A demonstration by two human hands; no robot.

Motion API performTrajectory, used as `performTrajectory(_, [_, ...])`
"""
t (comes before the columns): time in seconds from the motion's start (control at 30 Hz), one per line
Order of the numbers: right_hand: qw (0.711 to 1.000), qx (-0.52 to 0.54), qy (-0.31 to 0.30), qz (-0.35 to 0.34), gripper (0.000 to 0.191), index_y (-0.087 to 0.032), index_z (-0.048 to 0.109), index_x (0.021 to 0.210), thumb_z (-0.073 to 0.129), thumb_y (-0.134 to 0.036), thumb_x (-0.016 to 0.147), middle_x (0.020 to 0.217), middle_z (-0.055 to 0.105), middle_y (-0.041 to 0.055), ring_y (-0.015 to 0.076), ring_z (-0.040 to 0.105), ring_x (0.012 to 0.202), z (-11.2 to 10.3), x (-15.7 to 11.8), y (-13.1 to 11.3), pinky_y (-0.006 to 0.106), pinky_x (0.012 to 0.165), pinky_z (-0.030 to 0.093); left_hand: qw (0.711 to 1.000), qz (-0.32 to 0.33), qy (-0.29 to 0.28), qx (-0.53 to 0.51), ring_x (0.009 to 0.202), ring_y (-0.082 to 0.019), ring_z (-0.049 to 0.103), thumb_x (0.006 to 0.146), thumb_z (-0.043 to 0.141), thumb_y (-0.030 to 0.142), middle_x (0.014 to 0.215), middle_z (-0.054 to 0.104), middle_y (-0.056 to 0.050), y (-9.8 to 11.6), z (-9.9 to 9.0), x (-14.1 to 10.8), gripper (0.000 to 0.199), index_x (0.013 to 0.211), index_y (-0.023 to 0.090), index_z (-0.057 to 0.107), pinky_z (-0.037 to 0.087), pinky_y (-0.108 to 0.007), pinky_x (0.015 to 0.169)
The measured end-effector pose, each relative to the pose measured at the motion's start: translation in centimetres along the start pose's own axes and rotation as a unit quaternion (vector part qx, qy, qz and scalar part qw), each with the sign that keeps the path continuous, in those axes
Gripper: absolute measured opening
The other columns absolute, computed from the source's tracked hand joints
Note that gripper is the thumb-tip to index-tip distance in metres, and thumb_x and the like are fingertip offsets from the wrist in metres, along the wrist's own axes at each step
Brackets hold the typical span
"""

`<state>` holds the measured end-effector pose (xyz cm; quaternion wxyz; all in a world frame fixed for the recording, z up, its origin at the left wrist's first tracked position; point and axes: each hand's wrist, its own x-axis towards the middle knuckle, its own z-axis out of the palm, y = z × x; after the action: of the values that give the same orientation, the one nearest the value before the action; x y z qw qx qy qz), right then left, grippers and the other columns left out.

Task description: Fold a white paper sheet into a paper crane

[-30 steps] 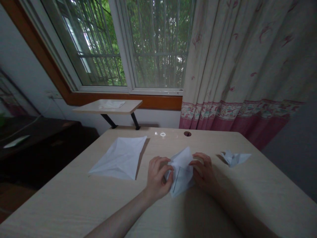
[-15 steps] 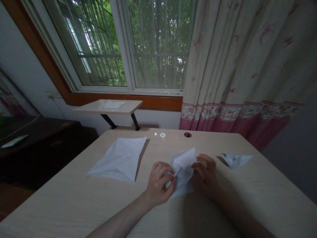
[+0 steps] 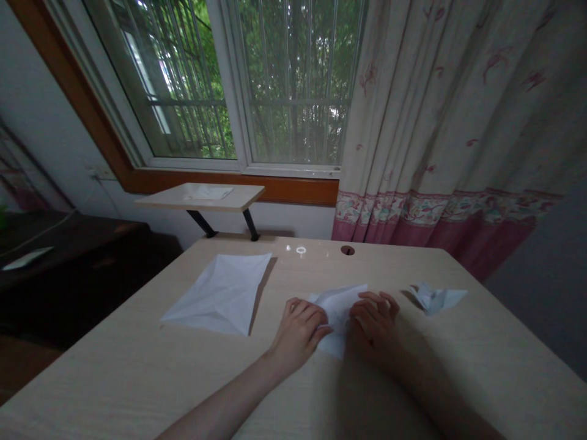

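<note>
A partly folded sheet of white paper (image 3: 338, 305) lies on the desk between my two hands. My left hand (image 3: 300, 327) grips its left side, thumb and fingers closed on the edge. On the other side, my right hand (image 3: 376, 321) has its curled fingers on the paper's right edge; some fingertips are hidden in shadow. An opened, creased square of white paper (image 3: 224, 293) rests to the left, apart from both hands. To the right of my right hand sits a small folded paper figure (image 3: 433, 298) with pointed ends.
The pale wooden desk (image 3: 183, 379) has a round cable hole (image 3: 347, 250) near its back edge. A small raised shelf (image 3: 169, 199) at the back left carries more white paper (image 3: 213, 193). Behind are a barred window and a long curtain (image 3: 413, 208).
The folded paper has been lowered and flattened toward the desk, its raised flap pressed down. Both hands have shifted slightly and lie flatter over it.
</note>
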<state>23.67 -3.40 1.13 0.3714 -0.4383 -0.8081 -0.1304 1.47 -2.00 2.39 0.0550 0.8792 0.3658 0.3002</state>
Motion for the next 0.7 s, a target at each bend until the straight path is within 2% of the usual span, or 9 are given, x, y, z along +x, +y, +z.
performTrajectory(0.17, [1.0,0.004,-0.018,0.004,0.017,-0.024,0.056,0.092,0.047,-0.012,0.084,0.086,0.065,0.0017,0.0235,0.052,0.094,-0.1,-0.1,-0.2,0.045,0.094,0.026,1.0,-0.016,-0.003,-0.007,0.089,-0.018,0.059,0.099,0.044,0.028,0.089,0.067,0.0,-0.3,0.3,-0.1,0.019,0.089,0.022,0.059,0.033,-0.04,0.093])
performTrajectory(0.33, [1.0,0.005,-0.022,0.019,0.022,-0.024,0.057,0.098,0.042,-0.011,0.088,0.086,0.065,0.0028,0.0226,0.054,0.09,0.2,0.0,-0.3,0.043,0.09,0.029,1.0,-0.028,-0.005,0.0,0.087,-0.019,0.058,0.101,0.037,0.035,0.086,0.065,-0.002,-0.4,0.6,-0.1,0.029,0.086,0.02,0.058,0.035,-0.041,0.092])
performTrajectory(0.5, [0.999,0.013,-0.015,0.041,0.021,-0.025,0.056,0.096,0.042,-0.011,0.09,0.083,0.066,0.0029,0.0227,0.056,0.089,0.7,0.0,-0.3,0.043,0.088,0.031,1.0,-0.024,0.002,0.007,0.084,-0.02,0.058,0.098,0.044,0.042,0.081,0.062,-0.002,-0.5,0.7,-0.2,0.031,0.081,0.02,0.056,0.037,-0.04,0.089])
performTrajectory(0.7, [0.999,0.009,-0.02,0.047,0.009,-0.025,0.056,0.094,0.048,-0.021,0.091,0.083,0.065,0.0035,0.0236,0.056,0.087,1.2,-0.4,0.0,0.044,0.086,0.033,0.999,-0.019,0.001,0.031,0.082,-0.021,0.056,0.093,0.056,0.039,0.08,0.06,-0.001,-0.5,0.8,-0.4,0.025,0.078,0.019,0.053,0.036,-0.039,0.084])
